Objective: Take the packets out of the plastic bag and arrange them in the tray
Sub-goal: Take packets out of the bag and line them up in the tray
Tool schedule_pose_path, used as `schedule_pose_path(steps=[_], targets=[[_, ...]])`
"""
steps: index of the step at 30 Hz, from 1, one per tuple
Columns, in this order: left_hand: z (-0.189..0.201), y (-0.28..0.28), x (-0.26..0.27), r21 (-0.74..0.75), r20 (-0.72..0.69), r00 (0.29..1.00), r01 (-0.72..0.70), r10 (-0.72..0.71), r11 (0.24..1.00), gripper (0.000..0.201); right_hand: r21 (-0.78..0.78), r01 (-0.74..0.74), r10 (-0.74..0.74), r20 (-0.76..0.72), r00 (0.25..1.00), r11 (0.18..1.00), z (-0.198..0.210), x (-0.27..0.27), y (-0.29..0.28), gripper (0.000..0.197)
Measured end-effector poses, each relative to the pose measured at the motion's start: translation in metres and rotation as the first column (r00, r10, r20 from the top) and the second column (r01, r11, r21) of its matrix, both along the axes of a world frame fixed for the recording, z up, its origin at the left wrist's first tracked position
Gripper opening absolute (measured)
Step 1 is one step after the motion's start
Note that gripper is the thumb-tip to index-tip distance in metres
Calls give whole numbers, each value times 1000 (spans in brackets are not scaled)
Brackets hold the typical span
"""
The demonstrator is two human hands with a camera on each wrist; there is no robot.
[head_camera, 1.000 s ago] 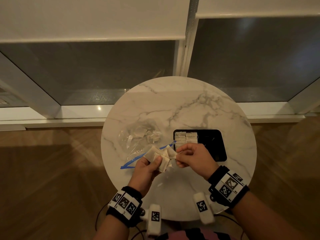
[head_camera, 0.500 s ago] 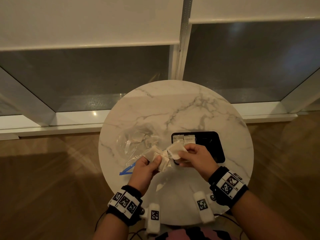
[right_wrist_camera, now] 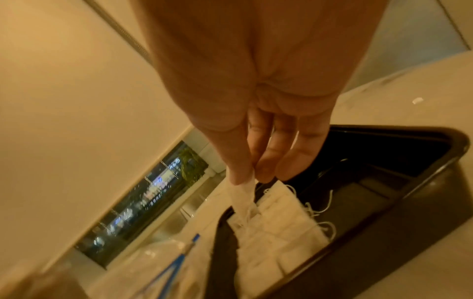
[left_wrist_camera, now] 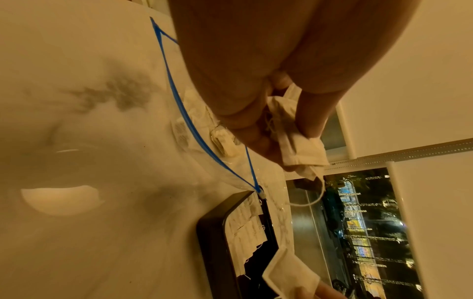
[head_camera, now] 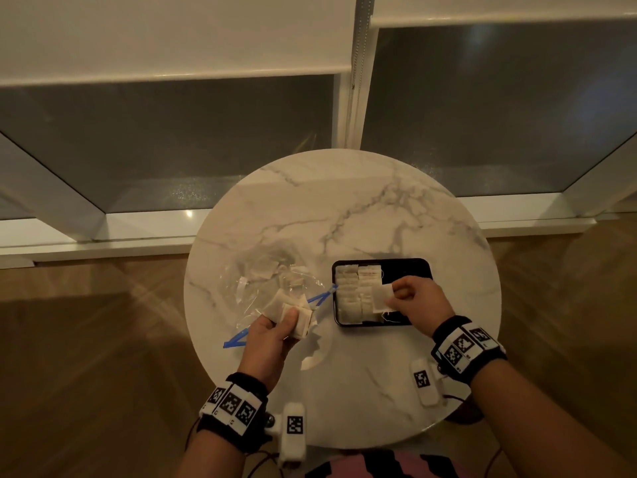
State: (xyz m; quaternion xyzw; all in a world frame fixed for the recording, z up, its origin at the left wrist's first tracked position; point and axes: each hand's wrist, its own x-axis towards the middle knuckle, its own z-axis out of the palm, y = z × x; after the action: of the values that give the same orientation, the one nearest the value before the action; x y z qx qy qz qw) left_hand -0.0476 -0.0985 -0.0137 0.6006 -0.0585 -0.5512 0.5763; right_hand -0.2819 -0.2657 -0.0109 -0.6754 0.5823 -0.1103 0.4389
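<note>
Packet (head_camera: 382,297) pinched, tray (head_camera: 418,267), writing unreadable

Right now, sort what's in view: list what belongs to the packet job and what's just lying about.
Belongs to the job:
- clear plastic zip bag with blue seal, packets still inside
- bunch of white paper packets gripped by the left hand
- single white packet pinched by the right hand
- black rectangular tray, partly filled

Just there:
- round white marble table
- window roller blinds

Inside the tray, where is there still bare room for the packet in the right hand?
The tray's right part is bare black floor, far from the bag. Its left part is crowded with rows of packets. The right hand holds its packet over their right edge.
</note>
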Motion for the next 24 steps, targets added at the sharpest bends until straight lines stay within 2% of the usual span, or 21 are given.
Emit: schedule_pose_path(steps=[5,8,12,15,24], targets=[[-7,-3,-4,17,-20,999,-34,34,999,32,-2,-231,223,-243,944,973,-24,1,-18,8],[-10,-5,-8,24,-16,999,-48,48,999,31,43,-316,314,-295,902,948,-32,7,-28,9],[-9,-6,-15,14,1,999,-50,50,999,30,120,-460,471,-348,810,880,-42,17,-38,8],[-11,-5,-19,11,14,998,-63,63,998,31,155,-506,525,-369,767,849,-45,25,-42,19],[-16,0,-33,31,9,992,-128,128,991,31,186,-580,590,-469,657,793,-56,40,-41,19]])
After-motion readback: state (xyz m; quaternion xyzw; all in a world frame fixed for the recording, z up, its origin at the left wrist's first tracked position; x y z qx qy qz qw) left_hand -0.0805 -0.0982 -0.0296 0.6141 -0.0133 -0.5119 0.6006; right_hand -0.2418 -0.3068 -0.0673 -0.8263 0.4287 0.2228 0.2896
